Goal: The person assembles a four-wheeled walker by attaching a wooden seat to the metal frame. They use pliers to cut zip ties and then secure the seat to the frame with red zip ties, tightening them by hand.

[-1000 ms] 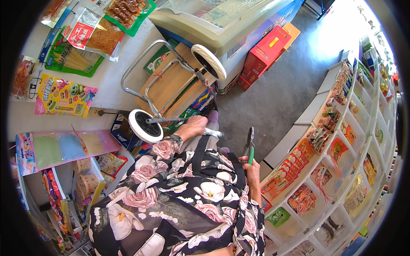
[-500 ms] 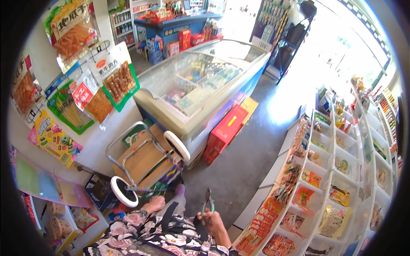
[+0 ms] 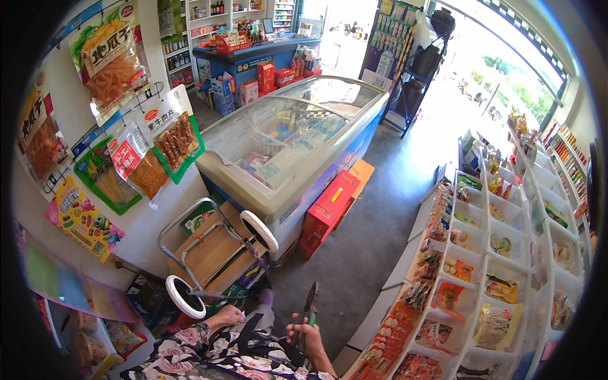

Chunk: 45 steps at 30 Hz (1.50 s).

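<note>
Pliers [image 3: 310,308] with green handles point upward from my right hand [image 3: 306,335], whose fingers are wrapped round the grips. My left hand [image 3: 226,315] is closed near my lap, beside the wheeled frame. A small pale bit shows at its fingertips, too small to name. In front of my left hand stands a metal-tubed frame [image 3: 221,237] with a brown board [image 3: 212,259] and white-rimmed wheels [image 3: 185,297], tipped so that the wheels face up and sideways.
A glass-topped chest freezer [image 3: 278,190] stands ahead, with a red box [image 3: 326,212] against its side. Clear bins of packaged snacks [image 3: 503,288] line the right. Snack bags [image 3: 171,136] hang on the left wall. A blue counter [image 3: 247,57] is at the back.
The pliers in my right hand have turned, their jaws now showing from another side. My left hand has shifted slightly, and a pale bit now shows at its fingertips. The view has tilted slightly.
</note>
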{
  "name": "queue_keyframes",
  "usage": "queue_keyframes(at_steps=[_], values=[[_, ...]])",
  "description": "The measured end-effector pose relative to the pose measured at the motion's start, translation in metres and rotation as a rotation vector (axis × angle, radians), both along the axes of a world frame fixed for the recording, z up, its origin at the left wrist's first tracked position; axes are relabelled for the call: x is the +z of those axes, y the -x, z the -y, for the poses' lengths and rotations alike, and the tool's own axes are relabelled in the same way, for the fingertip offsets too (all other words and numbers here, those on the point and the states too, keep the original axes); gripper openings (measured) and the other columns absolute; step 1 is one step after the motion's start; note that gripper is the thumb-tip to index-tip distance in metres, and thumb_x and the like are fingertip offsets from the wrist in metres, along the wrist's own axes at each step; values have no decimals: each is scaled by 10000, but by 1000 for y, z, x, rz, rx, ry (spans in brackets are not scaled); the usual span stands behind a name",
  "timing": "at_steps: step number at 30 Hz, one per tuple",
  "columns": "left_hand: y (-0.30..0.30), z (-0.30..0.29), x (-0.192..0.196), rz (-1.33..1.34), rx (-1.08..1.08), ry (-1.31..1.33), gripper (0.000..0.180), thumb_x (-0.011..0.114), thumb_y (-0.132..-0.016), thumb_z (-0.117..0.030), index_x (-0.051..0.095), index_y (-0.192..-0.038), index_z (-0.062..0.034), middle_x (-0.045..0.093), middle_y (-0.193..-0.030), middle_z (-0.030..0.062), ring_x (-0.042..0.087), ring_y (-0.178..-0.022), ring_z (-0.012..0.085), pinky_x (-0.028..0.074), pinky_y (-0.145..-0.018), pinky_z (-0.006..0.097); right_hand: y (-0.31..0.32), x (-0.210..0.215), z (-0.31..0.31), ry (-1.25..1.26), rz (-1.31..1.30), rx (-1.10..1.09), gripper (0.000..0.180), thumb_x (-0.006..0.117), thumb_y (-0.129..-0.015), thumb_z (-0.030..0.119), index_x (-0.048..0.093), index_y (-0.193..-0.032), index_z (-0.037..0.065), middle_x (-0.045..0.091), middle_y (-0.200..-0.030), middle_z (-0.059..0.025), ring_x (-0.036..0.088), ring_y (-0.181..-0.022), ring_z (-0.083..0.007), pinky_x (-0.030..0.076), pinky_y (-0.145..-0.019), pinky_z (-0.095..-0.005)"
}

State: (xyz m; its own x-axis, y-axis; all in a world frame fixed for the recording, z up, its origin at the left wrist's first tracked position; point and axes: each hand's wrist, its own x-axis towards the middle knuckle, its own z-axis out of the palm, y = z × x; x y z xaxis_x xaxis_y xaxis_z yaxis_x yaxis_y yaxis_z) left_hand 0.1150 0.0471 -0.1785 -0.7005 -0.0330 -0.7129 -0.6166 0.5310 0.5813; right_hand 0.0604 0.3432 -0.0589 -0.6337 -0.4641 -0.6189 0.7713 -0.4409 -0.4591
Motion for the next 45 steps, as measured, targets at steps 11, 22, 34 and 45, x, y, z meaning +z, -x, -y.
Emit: queue_keyframes(at_steps=[11,22,34,45], values=[[7,-37,-30,-330,-151,20,267,536,-836,-278,627,-818,-28,648,-776,143,635,-734,291,482,-649,386,-18,16,-3,-365,-390,-14,500,561,-697,2,461,-1183,-53,600,-828,-109,604,-677,-180,501,-630,-286],[48,-39,62,-620,328,121,144,532,-816,-173,610,-834,-53,636,-730,146,620,-723,338,476,-640,427,-15,28,-7,-666,-620,135,602,634,-710,190,405,-1239,17,590,-857,-82,560,-704,-164,461,-650,-323],[112,-29,1,-965,469,417,290,560,-819,-92,509,-1101,-50,596,-996,164,564,-948,365,459,-770,429,-17,18,28,-688,-716,229,455,635,-664,85,488,-1081,-24,551,-832,-49,532,-717,-139,453,-677,-276],[139,-16,42,-746,262,736,717,755,-692,-248,387,-1281,-71,493,-1178,175,505,-1059,362,455,-837,409,-3,-74,45,-738,-634,188,433,599,-634,62,489,-1048,-4,538,-766,-64,522,-672,-173,452,-663,-297]])
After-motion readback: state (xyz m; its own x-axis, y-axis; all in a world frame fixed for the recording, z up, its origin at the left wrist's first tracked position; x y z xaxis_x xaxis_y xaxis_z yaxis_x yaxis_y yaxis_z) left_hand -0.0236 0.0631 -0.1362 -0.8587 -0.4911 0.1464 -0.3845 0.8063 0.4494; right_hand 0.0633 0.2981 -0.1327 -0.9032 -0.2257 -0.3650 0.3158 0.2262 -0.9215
